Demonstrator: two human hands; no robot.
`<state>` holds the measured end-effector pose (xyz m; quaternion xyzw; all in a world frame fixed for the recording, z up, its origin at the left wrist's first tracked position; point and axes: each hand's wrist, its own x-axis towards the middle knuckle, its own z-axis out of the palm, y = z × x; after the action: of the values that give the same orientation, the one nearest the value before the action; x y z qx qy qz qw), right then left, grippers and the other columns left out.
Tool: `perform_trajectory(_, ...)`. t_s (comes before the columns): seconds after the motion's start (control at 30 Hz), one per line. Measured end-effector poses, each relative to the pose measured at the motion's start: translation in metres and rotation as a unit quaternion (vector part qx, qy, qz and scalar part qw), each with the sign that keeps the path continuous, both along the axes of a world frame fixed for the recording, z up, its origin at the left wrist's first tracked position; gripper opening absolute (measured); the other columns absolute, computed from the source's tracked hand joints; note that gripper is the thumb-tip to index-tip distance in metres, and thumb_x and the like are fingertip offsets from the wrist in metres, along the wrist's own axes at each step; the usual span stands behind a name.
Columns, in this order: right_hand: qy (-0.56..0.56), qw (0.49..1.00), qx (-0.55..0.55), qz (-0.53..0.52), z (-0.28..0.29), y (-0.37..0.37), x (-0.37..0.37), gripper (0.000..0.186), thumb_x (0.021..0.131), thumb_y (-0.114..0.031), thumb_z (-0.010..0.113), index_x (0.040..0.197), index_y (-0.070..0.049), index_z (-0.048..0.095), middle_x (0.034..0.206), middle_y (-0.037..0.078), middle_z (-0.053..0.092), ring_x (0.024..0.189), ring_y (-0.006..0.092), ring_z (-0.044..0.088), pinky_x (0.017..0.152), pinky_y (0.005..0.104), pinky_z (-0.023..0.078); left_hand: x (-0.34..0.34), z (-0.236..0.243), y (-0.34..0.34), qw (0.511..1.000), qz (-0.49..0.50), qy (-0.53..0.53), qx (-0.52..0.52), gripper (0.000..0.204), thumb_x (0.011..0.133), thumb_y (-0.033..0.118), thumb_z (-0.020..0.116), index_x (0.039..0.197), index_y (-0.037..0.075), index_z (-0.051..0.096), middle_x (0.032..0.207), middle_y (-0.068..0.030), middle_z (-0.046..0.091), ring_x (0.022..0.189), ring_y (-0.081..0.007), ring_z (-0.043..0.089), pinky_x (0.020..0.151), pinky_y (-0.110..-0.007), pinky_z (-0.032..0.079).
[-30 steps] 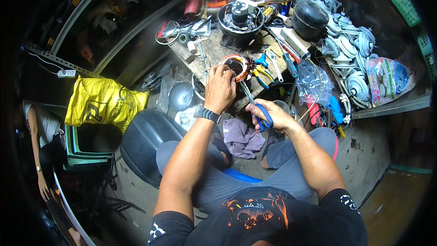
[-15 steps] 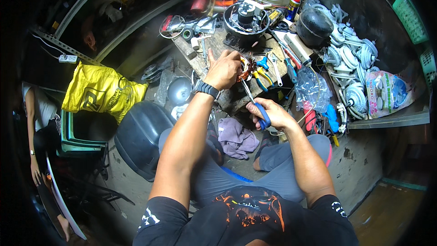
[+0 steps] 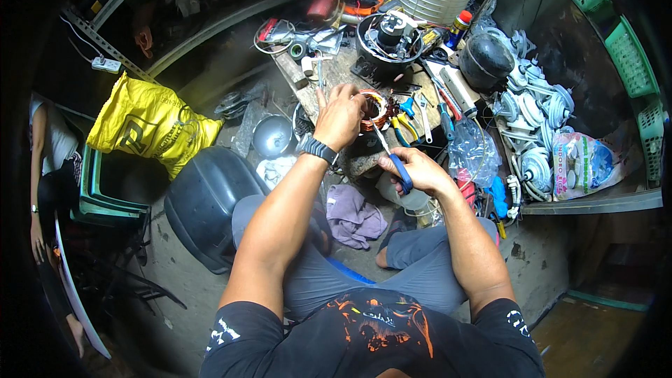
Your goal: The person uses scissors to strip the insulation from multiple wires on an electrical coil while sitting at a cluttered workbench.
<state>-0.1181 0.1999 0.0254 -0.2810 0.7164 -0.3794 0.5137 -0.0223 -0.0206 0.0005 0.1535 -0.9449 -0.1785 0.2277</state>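
A ring-shaped motor stator with copper windings (image 3: 367, 123) lies at the near edge of the cluttered workbench. My left hand (image 3: 339, 117) grips the stator's left side, fingers curled over it; the fingertips are partly hidden. In my right hand (image 3: 420, 170) are scissors with blue handles (image 3: 402, 175). Their blades point up and away, with the tip at the near rim of the windings. Whether the blades touch a wire is too small to tell. Just right of the stator lie pliers with yellow and blue handles (image 3: 400, 131) and a wrench (image 3: 424, 117).
Behind the stator stands a black round motor housing (image 3: 387, 42). A spray can (image 3: 458, 30) and a dark rounded pot (image 3: 486, 59) are farther right, beside piled grey fan motor parts (image 3: 535, 108). A purple cloth (image 3: 353, 215) lies below my hands. At left are a yellow sack (image 3: 150, 126) and a black case (image 3: 210, 199).
The view has shifted slightly. My left hand has turned a little back from the stator, so more of its ring shows. The scissors remain at its near side.
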Motion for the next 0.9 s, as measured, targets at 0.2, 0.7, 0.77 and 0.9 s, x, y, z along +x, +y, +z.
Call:
perform_trajectory(0.2,0.172,0.984,0.012,0.036,-0.013,-0.008,0.000,0.077,0.088,-0.066,0.074,0.122,0.003,0.072,0.088,0.021,0.075,0.076,0.0280,0.075,0.072,0.0401,0.057,0.004,-0.010,-0.012,0.986,0.019,0.025,0.165,0.011,0.088,0.004,0.071,0.098,0.002,0.073,0.112,-0.0185,0.065,0.110,-0.0398,0.065,0.097,-0.045,0.053)
perform_trajectory(0.7,0.201,0.974,-0.053,-0.091,-0.050,-0.020,0.014,0.053,0.091,-0.044,0.084,0.119,-0.001,0.071,0.073,0.000,0.066,0.055,0.0088,0.059,0.050,0.0278,0.047,0.011,-0.013,0.016,1.000,0.003,0.010,-0.004,0.022,0.079,0.000,0.068,0.099,0.000,0.074,0.144,-0.0231,0.056,0.135,-0.0462,0.049,0.115,-0.051,0.044)
perform_trajectory(0.77,0.176,0.977,-0.071,-0.096,-0.055,-0.020,0.015,0.045,0.093,-0.041,0.083,0.113,-0.003,0.071,0.071,-0.001,0.064,0.053,0.0078,0.057,0.049,0.0270,0.045,0.014,-0.009,0.019,0.999,0.005,-0.030,-0.018,0.021,0.083,0.009,0.074,0.102,0.001,0.075,0.149,-0.0236,0.052,0.139,-0.0480,0.044,0.118,-0.053,0.041)
perform_trajectory(0.9,0.104,0.988,-0.063,-0.099,-0.053,-0.021,0.018,0.051,0.090,-0.047,0.082,0.108,-0.001,0.072,0.075,0.006,0.072,0.060,0.0132,0.065,0.056,0.0319,0.052,0.019,-0.004,0.009,0.998,-0.034,-0.023,0.038,0.023,0.086,0.016,0.080,0.104,0.003,0.077,0.146,-0.0204,0.055,0.138,-0.0436,0.046,0.116,-0.050,0.043)
